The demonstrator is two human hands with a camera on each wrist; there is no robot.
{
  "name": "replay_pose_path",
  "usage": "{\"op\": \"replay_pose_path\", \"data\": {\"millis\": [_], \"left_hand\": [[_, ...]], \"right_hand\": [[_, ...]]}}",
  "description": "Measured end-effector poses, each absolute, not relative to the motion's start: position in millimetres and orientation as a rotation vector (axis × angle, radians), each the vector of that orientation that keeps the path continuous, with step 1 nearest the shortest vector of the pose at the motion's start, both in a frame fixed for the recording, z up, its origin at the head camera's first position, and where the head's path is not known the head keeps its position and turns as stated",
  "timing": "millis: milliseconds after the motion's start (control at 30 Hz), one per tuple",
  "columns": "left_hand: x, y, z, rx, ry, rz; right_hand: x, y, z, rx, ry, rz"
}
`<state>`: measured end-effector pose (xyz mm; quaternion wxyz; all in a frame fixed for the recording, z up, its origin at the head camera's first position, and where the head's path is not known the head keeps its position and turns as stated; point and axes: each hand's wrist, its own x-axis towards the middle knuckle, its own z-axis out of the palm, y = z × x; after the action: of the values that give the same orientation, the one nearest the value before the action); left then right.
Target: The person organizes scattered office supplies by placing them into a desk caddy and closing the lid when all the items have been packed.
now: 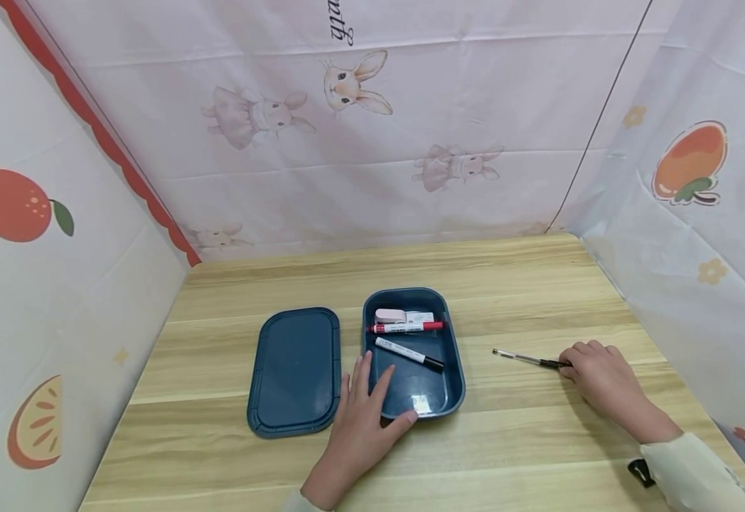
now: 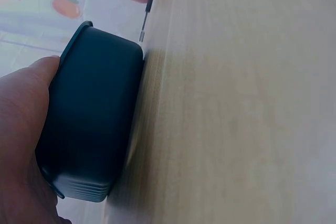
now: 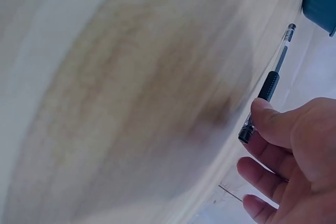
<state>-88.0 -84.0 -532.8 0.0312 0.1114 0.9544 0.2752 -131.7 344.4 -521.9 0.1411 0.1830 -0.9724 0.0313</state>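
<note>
My right hand [image 1: 603,377] pinches a clear-barrelled pen [image 1: 526,358] by its black end, between thumb and forefinger. The pen lies low over the table to the right of the box, its clear end pointing left; in the right wrist view the other fingers are loosely bent. My left hand [image 1: 362,427] rests spread at the near left corner of a dark blue open box [image 1: 458,370], thumb along the front rim. Inside lie a red-capped marker [image 1: 407,327], a black-capped marker [image 1: 407,353], a pale pink item [image 1: 390,316] and a white piece [image 1: 420,318].
A dark blue lid [image 1: 297,370] lies flat on the wooden table [image 1: 206,441], left of the box. Printed cloth walls [image 1: 379,199] stand around the back and sides. A small black piece [image 1: 641,472] shows beside the right sleeve [image 1: 699,476].
</note>
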Motion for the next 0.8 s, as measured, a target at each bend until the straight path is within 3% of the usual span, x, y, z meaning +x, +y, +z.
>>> {"op": "replay_pose_path", "data": {"millis": [800], "left_hand": [[-87.5,-84.5,-532.0,0.346,2.938,0.852]], "right_hand": [[-138.9,314.6,-491.8,0.552,-2.696,0.197]]}}
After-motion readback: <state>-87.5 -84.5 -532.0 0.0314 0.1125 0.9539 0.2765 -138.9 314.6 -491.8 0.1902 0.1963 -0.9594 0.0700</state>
